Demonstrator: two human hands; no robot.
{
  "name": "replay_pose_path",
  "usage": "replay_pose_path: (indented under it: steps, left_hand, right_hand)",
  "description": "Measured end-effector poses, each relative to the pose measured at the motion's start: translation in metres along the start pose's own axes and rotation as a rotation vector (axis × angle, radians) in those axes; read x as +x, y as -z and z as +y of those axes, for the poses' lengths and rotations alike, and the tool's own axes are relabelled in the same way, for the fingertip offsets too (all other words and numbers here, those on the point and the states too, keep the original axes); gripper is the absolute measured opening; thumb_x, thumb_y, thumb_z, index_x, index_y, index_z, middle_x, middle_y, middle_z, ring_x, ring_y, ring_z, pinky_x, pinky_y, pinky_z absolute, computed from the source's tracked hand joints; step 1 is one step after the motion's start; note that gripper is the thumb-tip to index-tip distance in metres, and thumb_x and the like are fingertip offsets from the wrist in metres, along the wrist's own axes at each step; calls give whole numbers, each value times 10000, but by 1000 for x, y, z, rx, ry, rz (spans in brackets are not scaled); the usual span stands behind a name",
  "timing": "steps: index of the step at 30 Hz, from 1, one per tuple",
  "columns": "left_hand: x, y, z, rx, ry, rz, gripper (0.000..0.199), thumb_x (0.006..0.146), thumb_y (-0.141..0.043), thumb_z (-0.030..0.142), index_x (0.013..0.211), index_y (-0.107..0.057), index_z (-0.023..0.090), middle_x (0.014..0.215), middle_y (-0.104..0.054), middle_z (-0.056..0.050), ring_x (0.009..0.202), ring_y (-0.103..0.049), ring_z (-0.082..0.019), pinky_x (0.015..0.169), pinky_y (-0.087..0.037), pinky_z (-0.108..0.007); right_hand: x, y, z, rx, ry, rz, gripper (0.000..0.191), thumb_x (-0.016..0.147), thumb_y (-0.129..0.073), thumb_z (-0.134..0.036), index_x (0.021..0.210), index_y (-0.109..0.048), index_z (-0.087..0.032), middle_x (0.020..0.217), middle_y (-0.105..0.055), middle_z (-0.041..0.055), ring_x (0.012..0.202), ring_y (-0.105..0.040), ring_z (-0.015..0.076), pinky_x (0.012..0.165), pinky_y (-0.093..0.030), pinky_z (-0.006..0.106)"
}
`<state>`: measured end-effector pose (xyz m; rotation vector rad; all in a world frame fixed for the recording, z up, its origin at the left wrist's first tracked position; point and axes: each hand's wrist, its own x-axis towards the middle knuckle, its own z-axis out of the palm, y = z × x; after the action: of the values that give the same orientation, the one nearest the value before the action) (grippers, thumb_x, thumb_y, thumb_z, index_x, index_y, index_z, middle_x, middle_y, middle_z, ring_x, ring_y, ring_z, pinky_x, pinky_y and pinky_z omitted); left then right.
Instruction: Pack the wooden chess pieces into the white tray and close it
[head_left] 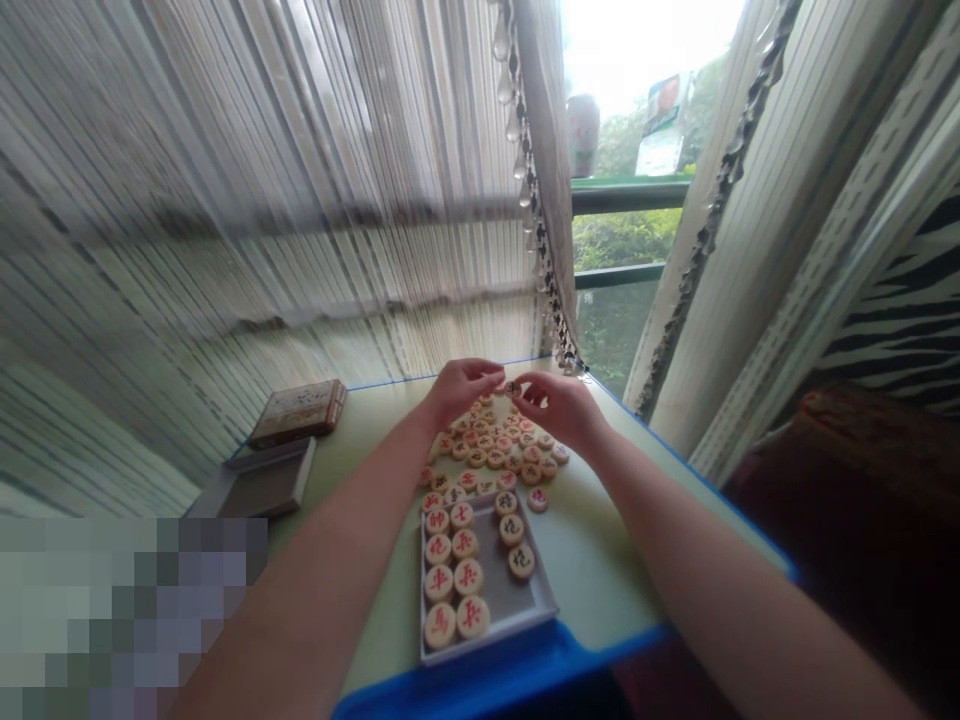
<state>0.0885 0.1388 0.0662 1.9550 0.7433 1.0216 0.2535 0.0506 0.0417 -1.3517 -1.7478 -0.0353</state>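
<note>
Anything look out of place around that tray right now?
Mildly, yes: one red-marked piece lies outside the tray, by its far right corner, off the near edge of the loose heap. I see no obvious damage.

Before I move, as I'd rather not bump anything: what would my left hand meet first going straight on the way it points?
Your left hand would probably first meet the dark-marked piece at the fingertips of your right hand, though depth is hard to judge here.

Has bare forearms (341, 540) tapering to narrower wrists (429, 412), with a bare left hand (466, 385) and bare right hand (561, 405).
</note>
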Motion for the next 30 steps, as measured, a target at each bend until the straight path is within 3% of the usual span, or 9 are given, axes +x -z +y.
replay_pose_path:
  steps: [2, 4, 7, 10, 14, 18, 23, 26, 30]
  left_hand:
    - [3, 7, 12, 71, -112, 279, 304, 708, -621, 376, 861, -674, 120, 775, -671, -65, 696, -592, -128, 668, -485, -264]
    - [0, 12, 28, 109, -188, 413, 320, 734, -592, 389, 898, -659, 123, 848, -672, -74, 739, -602, -130, 678, -489, -249]
    - [-17, 8, 46, 59, -218, 224, 422, 734, -603, 406, 1055, -611, 132, 1003, -656, -102, 801, -617, -141, 677, -501, -242]
    - [-43, -8, 49, -9, -148, 6, 481, 744, -600, 417, 1112, -592, 107, 942, -677, -126, 768, -638, -165, 662, -517, -271]
    - [-76, -23, 43, -45, -142, -5, 484, 752, -597, 408, 1144, -582, 124, 968, -680, -116, 838, -646, -203, 740, -526, -331]
    - [-109, -31, 54, -19, -150, -29, 426, 754, -597, 388, 1106, -612, 149, 1086, -646, -109, 969, -616, -225, 837, -506, -359]
    - [-157, -35, 70, 167, -152, -102, 443, 773, -574, 387, 1150, -582, 157, 1033, -664, -105, 879, -638, -200, 769, -522, -333]
    - [-184, -34, 71, 363, -225, -43, 425, 762, -586, 398, 1131, -592, 188, 1066, -648, -84, 960, -599, -202, 860, -471, -358]
    - [-206, -32, 70, 635, -324, 75, 309, 779, -562, 399, 997, -659, 202, 1044, -642, -76, 1022, -540, -212, 928, -395, -389]
  right_hand:
    - [2, 6, -3, 42, -29, 57, 200, 729, -601, -289, 904, -648, -203, 639, -657, -14, 532, -570, 91, 586, -451, 213]
    - [4, 12, -6, 141, -64, 95, 229, 718, -611, -319, 903, -647, -190, 607, -646, -10, 503, -563, 94, 552, -455, 215]
    - [5, 19, -16, 381, -125, 75, 328, 729, -594, -400, 945, -632, -155, 553, -625, -2, 458, -553, 104, 469, -447, 215]
    - [0, 24, -31, 475, -134, -19, 371, 713, -607, -428, 939, -628, -134, 508, -600, -6, 425, -537, 104, 418, -425, 206]
    - [-19, 25, -46, 470, -172, -104, 377, 703, -612, -445, 922, -603, -139, 497, -579, -20, 408, -513, 95, 389, -396, 195]
    - [-55, 26, -57, 511, -193, -119, 378, 712, -592, -456, 933, -570, -151, 487, -550, -40, 406, -482, 90, 399, -391, 202]
    - [-112, 25, -73, 617, -245, -65, 381, 720, -569, -453, 947, -551, -147, 508, -528, -46, 449, -478, 96, 455, -407, 221]
    - [-134, 21, -77, 616, -296, -87, 377, 705, -582, -447, 925, -566, -142, 529, -530, -40, 487, -487, 102, 495, -412, 226]
    - [-142, 14, -74, 523, -258, -230, 368, 700, -591, -432, 927, -587, -142, 566, -545, -27, 531, -494, 111, 514, -396, 227]
